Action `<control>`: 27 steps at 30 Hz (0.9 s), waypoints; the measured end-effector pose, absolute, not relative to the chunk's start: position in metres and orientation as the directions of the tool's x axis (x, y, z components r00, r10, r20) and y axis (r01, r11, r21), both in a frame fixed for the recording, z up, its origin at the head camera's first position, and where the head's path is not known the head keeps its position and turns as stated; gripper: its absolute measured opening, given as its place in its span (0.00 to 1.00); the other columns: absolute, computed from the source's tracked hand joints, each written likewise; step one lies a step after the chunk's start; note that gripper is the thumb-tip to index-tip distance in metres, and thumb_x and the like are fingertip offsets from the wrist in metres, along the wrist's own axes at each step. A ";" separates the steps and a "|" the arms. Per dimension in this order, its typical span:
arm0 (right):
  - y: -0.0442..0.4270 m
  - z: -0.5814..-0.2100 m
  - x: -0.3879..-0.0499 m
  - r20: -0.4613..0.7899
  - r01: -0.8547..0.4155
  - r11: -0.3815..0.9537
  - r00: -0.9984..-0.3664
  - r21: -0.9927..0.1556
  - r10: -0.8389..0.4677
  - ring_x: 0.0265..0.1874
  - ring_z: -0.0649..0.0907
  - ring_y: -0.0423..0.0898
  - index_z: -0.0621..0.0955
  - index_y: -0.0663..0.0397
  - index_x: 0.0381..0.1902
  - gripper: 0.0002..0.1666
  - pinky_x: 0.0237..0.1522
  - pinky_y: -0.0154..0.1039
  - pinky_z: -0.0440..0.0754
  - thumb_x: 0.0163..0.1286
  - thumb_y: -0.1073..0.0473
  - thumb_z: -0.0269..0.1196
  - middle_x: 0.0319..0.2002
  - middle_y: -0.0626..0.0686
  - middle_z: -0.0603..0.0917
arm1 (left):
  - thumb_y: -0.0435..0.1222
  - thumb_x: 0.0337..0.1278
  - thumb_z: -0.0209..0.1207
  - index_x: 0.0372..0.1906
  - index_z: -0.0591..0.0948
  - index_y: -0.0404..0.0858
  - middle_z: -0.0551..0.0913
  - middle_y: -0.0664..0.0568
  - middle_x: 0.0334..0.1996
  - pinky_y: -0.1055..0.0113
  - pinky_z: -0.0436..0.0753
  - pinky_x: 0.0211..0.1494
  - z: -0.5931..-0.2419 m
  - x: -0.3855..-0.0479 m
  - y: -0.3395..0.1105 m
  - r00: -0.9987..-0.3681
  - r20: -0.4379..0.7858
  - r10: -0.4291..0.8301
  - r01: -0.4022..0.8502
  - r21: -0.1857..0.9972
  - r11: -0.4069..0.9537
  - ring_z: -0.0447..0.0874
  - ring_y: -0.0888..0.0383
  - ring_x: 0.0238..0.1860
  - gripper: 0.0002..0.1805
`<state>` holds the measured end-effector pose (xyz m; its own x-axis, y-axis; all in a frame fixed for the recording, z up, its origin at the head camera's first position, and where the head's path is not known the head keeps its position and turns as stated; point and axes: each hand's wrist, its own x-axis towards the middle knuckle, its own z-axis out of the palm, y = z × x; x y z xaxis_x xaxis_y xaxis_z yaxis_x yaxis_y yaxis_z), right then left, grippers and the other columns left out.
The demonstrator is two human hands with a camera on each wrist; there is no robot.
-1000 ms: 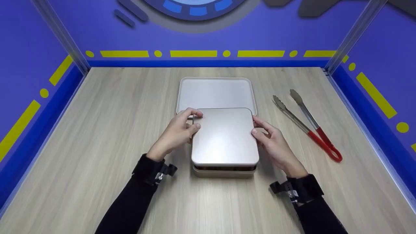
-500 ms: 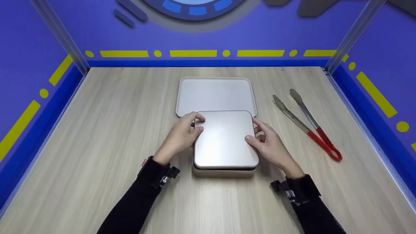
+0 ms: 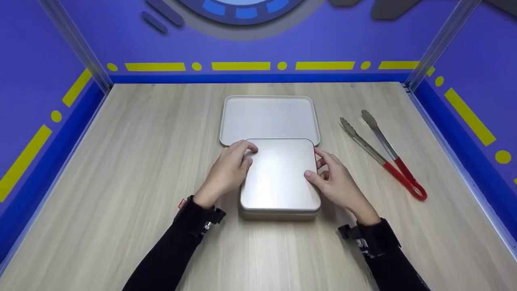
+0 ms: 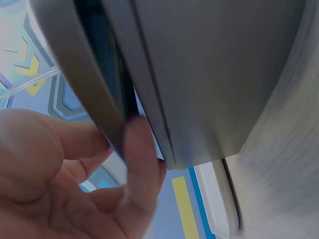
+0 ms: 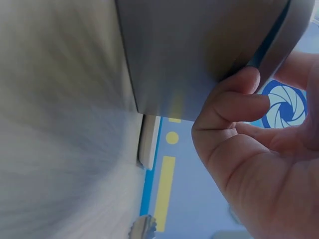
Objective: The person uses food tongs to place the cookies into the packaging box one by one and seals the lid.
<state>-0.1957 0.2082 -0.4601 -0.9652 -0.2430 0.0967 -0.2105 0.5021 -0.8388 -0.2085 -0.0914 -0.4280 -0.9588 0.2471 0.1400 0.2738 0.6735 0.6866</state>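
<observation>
A plain silver metal lid (image 3: pixel 280 173) with rounded corners sits over a matching rectangular tin box (image 3: pixel 278 216). Along the near edge, lid and box meet closely. Both wrist views show a dark gap between the lid's rim (image 4: pixel 82 74) and the box wall (image 5: pixel 174 59). My left hand (image 3: pixel 229 166) pinches the lid's left edge near its far corner, thumb on top and a finger under the rim. On the opposite edge, my right hand (image 3: pixel 341 184) grips the lid the same way, its curled fingers touching the box side. The box's contents are hidden.
A shallow off-white tray (image 3: pixel 268 117) lies directly behind the tin, its near edge partly covered from view. Metal tongs (image 3: pixel 387 161) with red handles lie spread to the right. Blue-purple walls (image 3: pixel 258 52) border the wooden table (image 3: pixel 161 133) at the back and sides.
The lid has come down and slightly nearer, closing the dark opening at the near edge. Both hands have moved with it, the left a little to the right; tray and tongs stay put.
</observation>
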 end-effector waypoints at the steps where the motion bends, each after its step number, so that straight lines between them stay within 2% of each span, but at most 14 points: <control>1: 0.208 -0.460 -0.195 0.096 -0.211 0.508 -0.965 -0.835 -0.243 0.28 0.80 0.45 0.64 0.64 0.81 0.44 0.33 0.31 0.78 0.75 0.56 0.69 0.50 0.61 0.77 | 0.28 0.74 0.59 0.57 0.82 0.40 0.84 0.48 0.60 0.49 0.79 0.67 -0.428 -0.208 -0.091 -0.958 0.144 0.247 0.277 0.682 0.677 0.81 0.47 0.61 0.13; 8: 0.211 -0.459 -0.194 0.081 -0.212 0.545 -0.964 -0.811 -0.255 0.29 0.82 0.48 0.63 0.66 0.82 0.45 0.33 0.31 0.79 0.76 0.55 0.68 0.50 0.61 0.77 | 0.29 0.75 0.58 0.58 0.82 0.41 0.83 0.49 0.62 0.44 0.68 0.76 -0.432 -0.208 -0.090 -0.958 0.124 0.257 0.270 0.686 0.675 0.74 0.40 0.70 0.13; 15: 0.210 -0.460 -0.193 0.072 -0.223 0.597 -0.961 -0.771 -0.266 0.27 0.79 0.45 0.64 0.68 0.80 0.44 0.30 0.31 0.76 0.75 0.55 0.69 0.47 0.59 0.76 | 0.27 0.74 0.58 0.61 0.81 0.38 0.82 0.45 0.65 0.47 0.63 0.80 -0.433 -0.209 -0.091 -0.951 0.103 0.293 0.283 0.673 0.683 0.72 0.43 0.73 0.15; 23: 0.208 -0.462 -0.195 0.066 -0.224 0.627 -0.962 -0.746 -0.265 0.30 0.80 0.44 0.64 0.69 0.80 0.44 0.32 0.33 0.77 0.76 0.55 0.68 0.46 0.58 0.75 | 0.30 0.76 0.57 0.65 0.80 0.41 0.78 0.44 0.69 0.46 0.65 0.80 -0.436 -0.213 -0.094 -0.963 0.031 0.267 0.211 0.703 0.679 0.68 0.40 0.75 0.18; 27: 0.209 -0.463 -0.195 0.079 -0.241 0.632 -0.959 -0.736 -0.274 0.31 0.80 0.44 0.63 0.65 0.82 0.45 0.35 0.34 0.78 0.77 0.54 0.68 0.45 0.57 0.75 | 0.33 0.78 0.56 0.74 0.74 0.41 0.73 0.42 0.74 0.46 0.64 0.81 -0.437 -0.215 -0.096 -0.963 -0.011 0.269 0.179 0.719 0.672 0.64 0.40 0.78 0.24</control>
<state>-0.1951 0.2091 -0.4633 -0.9586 -0.2737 0.0788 -0.2412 0.6325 -0.7361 -0.2153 -0.0963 -0.4372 -0.9632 0.2685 -0.0114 0.1789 0.6720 0.7186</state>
